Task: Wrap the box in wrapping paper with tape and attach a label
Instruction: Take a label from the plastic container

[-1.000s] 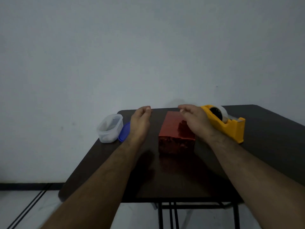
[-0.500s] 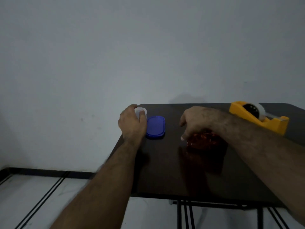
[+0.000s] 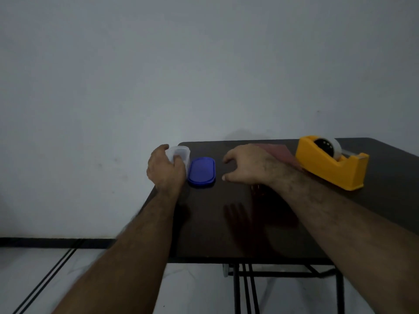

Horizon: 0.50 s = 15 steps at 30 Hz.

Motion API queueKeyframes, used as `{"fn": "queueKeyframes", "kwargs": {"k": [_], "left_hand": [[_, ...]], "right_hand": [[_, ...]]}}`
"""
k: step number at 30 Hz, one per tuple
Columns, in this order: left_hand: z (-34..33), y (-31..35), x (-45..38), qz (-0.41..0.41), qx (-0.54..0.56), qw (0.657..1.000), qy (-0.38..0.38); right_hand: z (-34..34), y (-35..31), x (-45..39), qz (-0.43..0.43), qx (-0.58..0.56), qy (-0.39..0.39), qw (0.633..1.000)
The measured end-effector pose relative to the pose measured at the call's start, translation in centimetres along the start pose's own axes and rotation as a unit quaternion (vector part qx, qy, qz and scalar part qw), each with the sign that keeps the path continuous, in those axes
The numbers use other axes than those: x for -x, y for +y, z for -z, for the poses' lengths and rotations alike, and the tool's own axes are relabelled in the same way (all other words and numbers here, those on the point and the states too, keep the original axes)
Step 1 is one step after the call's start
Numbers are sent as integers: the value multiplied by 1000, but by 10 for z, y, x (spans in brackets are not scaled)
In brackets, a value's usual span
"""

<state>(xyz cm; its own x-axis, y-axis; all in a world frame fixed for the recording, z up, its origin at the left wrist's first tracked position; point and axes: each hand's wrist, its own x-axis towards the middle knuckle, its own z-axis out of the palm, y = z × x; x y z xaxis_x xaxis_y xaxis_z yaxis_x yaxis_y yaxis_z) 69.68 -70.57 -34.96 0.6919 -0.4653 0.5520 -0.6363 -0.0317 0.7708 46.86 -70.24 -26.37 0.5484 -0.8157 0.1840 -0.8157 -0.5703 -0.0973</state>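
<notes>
Left hand (image 3: 166, 167) grips clear container (image 3: 180, 154); right hand (image 3: 248, 165) hovers, fingers spread.

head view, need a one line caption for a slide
Left hand grips a clear tub beside its blue lid; right hand hovers before the yellow tape dispenser.

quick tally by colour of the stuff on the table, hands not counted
Clear: 1, the plastic container gripped by the left hand
Blue: 1, the lid
Red: 1, the wrapped box, mostly hidden behind the right hand
Yellow: 1, the tape dispenser
Total: 4
</notes>
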Motion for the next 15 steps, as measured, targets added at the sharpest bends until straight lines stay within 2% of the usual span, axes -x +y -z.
{"fn": "queueKeyframes", "kwargs": {"k": [2, 5, 9, 11, 15], "left_hand": [[1, -5, -1, 72, 80, 994, 7], [5, -9, -2, 187, 176, 966, 18], [9, -12, -3, 212, 186, 959, 29], [7, -12, -2, 204, 188, 960, 29], [2, -17, -2, 199, 197, 959, 40]], "right_hand": [[-8, -15, -15, 11, -48, 44, 998], [-22, -42, -45, 31, -103, 88, 990], [-31, -79, -92, 42, -127, 83, 988], [-36, -93, -119, 43, -109, 51, 992], [-46, -114, -160, 35, -26, -85, 995]]}}
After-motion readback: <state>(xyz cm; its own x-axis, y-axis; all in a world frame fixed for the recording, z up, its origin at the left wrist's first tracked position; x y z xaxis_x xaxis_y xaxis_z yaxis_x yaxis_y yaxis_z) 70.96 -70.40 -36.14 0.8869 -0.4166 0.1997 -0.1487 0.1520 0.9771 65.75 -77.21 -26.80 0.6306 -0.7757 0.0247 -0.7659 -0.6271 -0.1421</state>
